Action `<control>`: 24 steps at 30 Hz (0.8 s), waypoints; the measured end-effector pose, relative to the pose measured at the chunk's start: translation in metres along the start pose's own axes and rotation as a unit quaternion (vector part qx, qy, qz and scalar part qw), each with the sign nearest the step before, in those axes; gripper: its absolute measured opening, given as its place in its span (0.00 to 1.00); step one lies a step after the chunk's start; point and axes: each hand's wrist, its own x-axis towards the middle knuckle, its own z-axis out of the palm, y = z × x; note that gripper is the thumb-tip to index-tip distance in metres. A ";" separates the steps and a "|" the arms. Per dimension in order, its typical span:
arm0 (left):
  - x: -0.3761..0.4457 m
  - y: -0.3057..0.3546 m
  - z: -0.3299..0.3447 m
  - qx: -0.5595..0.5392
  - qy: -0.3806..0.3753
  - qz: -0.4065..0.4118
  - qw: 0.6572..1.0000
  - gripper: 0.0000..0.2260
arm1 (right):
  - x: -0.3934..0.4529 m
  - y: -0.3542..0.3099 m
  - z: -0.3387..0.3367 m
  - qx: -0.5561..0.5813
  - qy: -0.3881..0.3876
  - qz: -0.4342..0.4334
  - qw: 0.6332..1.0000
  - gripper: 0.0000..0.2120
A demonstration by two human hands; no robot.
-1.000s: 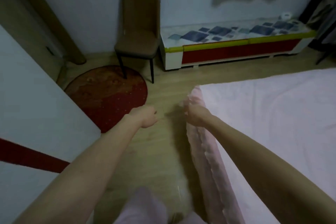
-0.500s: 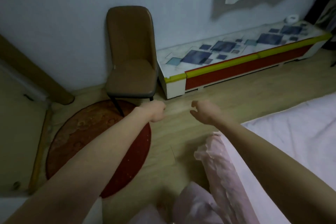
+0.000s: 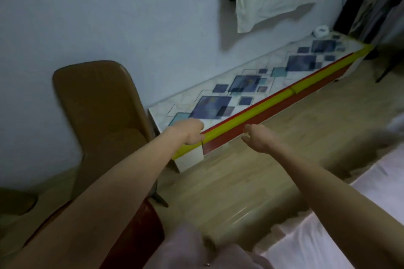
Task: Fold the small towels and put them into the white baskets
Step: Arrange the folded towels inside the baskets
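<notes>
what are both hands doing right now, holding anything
Left hand: fingers curled, holding nothing.
Right hand: fingers loosely curled, holding nothing.

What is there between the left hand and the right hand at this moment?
Nothing is held between the left hand and right hand; the head view shows only the low cabinet's red and yellow front edge behind that gap.

We see a pale wood floor [image 3: 251, 172] bearing a brown chair [image 3: 102, 116], a dark red round rug [image 3: 140, 231] and a long low cabinet [image 3: 258, 102] against the wall. A small white object [image 3: 321, 31] sits on the cabinet's far end, and a pink-sheeted bed [image 3: 328, 236] fills our lower right.
</notes>
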 end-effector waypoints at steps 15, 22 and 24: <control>0.476 0.226 -0.262 0.136 0.004 0.289 0.948 0.21 | 0.199 0.332 -0.181 0.081 0.093 0.350 0.929 0.16; 0.604 0.432 -0.345 0.126 -0.020 0.436 0.891 0.22 | 0.221 0.507 -0.242 0.109 0.125 0.474 0.865 0.13; 0.643 0.487 -0.361 0.133 -0.026 0.459 0.878 0.22 | 0.236 0.566 -0.257 0.119 0.134 0.493 0.851 0.13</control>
